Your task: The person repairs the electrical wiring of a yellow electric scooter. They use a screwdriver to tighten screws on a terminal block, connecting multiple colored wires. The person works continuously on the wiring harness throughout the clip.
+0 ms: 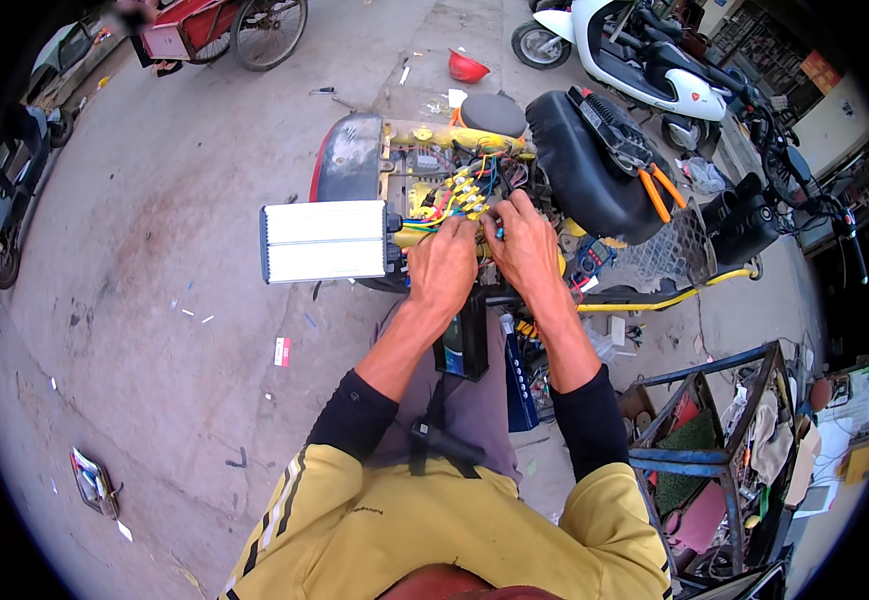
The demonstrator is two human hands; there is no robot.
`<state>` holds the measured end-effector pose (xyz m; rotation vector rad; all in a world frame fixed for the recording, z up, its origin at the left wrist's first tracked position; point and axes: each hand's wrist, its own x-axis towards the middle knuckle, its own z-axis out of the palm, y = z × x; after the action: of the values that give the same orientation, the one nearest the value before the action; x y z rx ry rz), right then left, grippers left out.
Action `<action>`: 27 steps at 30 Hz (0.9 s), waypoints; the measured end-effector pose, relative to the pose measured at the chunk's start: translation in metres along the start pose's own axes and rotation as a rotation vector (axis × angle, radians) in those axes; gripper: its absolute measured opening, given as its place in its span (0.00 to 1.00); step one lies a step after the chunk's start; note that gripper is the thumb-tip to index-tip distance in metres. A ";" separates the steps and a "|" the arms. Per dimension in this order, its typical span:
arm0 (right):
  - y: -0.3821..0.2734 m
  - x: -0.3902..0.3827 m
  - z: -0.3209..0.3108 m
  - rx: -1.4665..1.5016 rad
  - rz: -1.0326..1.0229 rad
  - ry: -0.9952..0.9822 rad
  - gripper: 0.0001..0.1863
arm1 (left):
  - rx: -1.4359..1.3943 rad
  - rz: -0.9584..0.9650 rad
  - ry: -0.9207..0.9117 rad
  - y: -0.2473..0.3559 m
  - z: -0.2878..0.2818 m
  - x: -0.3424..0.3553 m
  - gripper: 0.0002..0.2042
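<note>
Both my hands work close together over the wiring bay of an electric scooter point(350, 165). My left hand point(443, 265) is closed in a pinch near coloured wires point(439, 222); what lies between its fingertips is hidden. Just right of it, my right hand point(527, 245) pinches what looks like a blue wire point(500, 233), of which only a short bit shows. Beyond the fingertips sits a cluster of yellow-covered wire terminals point(467, 190). A silver finned controller box point(325, 241) rests to the left of my left hand, its wires running toward the bay.
A black seat point(580, 165) lies on the scooter, bearing orange-handled pliers point(655, 190). A multimeter point(595, 256) is right of my right hand. A metal-framed bin of scraps point(725, 455) stands at lower right. A white scooter point(615, 50) and red cart point(180, 32) stand farther off.
</note>
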<state>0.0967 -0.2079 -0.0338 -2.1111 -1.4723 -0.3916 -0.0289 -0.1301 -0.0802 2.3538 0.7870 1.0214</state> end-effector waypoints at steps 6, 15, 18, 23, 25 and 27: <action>-0.003 -0.002 0.001 0.059 0.007 0.031 0.07 | -0.010 0.003 0.007 0.000 -0.001 0.000 0.07; 0.004 0.001 0.001 0.147 -0.027 -0.001 0.07 | -0.021 -0.016 0.006 -0.001 0.001 0.001 0.08; 0.003 0.003 0.000 0.089 -0.036 -0.006 0.06 | -0.022 -0.018 -0.005 -0.001 -0.001 0.001 0.08; 0.000 0.005 -0.003 0.023 -0.071 -0.037 0.06 | 0.003 -0.026 -0.034 -0.002 0.000 0.001 0.08; 0.003 0.005 -0.001 0.050 -0.073 -0.030 0.06 | -0.008 -0.023 -0.021 -0.003 0.001 0.001 0.08; 0.006 0.004 0.002 0.084 -0.067 -0.013 0.06 | -0.023 -0.024 -0.004 -0.002 0.001 0.001 0.07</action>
<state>0.1036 -0.2054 -0.0346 -2.0063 -1.5435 -0.3349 -0.0282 -0.1280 -0.0816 2.3205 0.7963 1.0101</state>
